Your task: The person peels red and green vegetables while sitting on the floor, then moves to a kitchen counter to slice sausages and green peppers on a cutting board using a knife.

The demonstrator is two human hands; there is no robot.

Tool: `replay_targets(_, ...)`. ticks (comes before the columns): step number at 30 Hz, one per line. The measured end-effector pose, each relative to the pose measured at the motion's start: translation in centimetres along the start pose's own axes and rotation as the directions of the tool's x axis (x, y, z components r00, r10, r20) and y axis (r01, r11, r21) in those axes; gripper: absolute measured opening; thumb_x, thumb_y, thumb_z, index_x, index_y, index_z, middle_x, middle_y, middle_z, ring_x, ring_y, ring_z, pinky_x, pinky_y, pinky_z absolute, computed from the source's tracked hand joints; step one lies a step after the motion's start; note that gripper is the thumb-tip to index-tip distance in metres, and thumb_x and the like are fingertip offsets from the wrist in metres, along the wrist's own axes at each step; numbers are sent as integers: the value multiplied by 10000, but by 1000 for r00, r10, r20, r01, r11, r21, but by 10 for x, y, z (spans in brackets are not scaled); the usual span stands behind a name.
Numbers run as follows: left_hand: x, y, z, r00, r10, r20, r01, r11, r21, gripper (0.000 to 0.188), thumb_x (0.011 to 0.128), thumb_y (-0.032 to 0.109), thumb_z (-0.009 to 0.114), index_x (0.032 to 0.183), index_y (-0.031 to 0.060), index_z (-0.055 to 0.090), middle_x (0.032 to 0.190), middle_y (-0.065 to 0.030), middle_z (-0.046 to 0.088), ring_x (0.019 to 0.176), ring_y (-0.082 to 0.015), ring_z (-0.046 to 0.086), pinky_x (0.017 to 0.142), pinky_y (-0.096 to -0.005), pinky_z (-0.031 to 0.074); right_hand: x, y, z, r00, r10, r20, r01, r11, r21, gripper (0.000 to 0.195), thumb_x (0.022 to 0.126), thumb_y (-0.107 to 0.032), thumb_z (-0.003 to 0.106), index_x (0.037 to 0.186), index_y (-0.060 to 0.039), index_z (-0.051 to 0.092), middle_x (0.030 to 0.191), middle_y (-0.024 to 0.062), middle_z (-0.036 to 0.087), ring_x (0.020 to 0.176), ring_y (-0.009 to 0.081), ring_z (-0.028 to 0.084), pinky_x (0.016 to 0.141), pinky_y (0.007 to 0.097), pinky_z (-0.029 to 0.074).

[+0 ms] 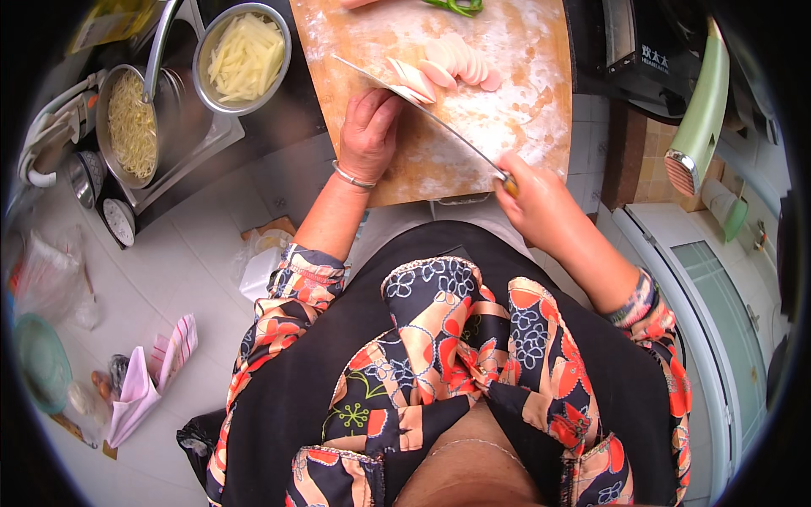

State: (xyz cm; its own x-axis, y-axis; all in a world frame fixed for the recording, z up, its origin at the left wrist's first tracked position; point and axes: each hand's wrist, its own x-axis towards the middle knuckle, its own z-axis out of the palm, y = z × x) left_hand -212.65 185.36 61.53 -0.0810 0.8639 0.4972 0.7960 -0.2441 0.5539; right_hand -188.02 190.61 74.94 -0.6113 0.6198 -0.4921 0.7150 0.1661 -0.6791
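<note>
My right hand (535,199) grips the handle of a kitchen knife (447,125), its blade slanting up and left over a wooden cutting board (437,168) dusted with white powder. Close against the near side of the blade is my left hand (372,130), fingers bent and the tips partly hidden; whether it holds anything does not show. Just beyond the blade lie thin pink sausage slices (415,81). More round slices (459,58) fan out to their right. At the board's far edge are a pink sausage piece (360,2) and green pepper (457,6).
Left of the board stands a metal bowl (199,71) of pale strips, probably potato. A metal pan (104,142) of bean sprouts sits farther left by the sink edge (222,136). To the right are a black appliance (646,57) and a light green handle (703,108).
</note>
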Motion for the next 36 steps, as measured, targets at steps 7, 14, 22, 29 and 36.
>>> replay_targets(7,2,0,-1,999,-14,46,15,1000,-6,316,690,-64,686,982,53,660,984,-86,621,908,-288,602,773,-375,521,24,10,11,994,-38,-100,46,996,79,173,882,-104,633,1000,-34,528,719,232,614,720,437,625,608,474,496)
replay_targets(14,-1,2,-1,997,-72,15,72,997,-22,295,722,-50,738,986,47,649,945,-88,612,861,-279,601,722,-359,516,-1,-2,-3,992,-52,-112,68,987,143,171,884,-95,646,993,-35,529,672,228,591,679,443,610,580,465,474)
replay_targets(22,-1,1,1,998,-65,1,65,996,-55,302,706,-47,748,973,46,642,939,-90,610,857,-292,598,721,-364,517,-14,-2,-2,999,-2,-53,10,989,151,170,887,-83,639,996,-27,522,684,237,590,701,443,615,587,468,475)
replay_targets(29,-3,-2,1,997,-82,7,82,994,-70,291,716,-74,711,976,36,641,956,-103,618,862,-298,600,735,-372,516,9,-4,5,1000,2,-6,-1,995,103,167,898,-106,626,985,-14,517,694,238,589,714,456,601,600,455,474)
replay_targets(36,-2,-1,3,992,-128,6,128,988,-86,322,700,-87,695,992,38,644,973,-108,623,879,-302,601,756,-374,513,32,1,31,991,-30,-132,54,983,178,158,899,-122,637,960,-15,540,693,231,592,672,438,590,589,440,463)
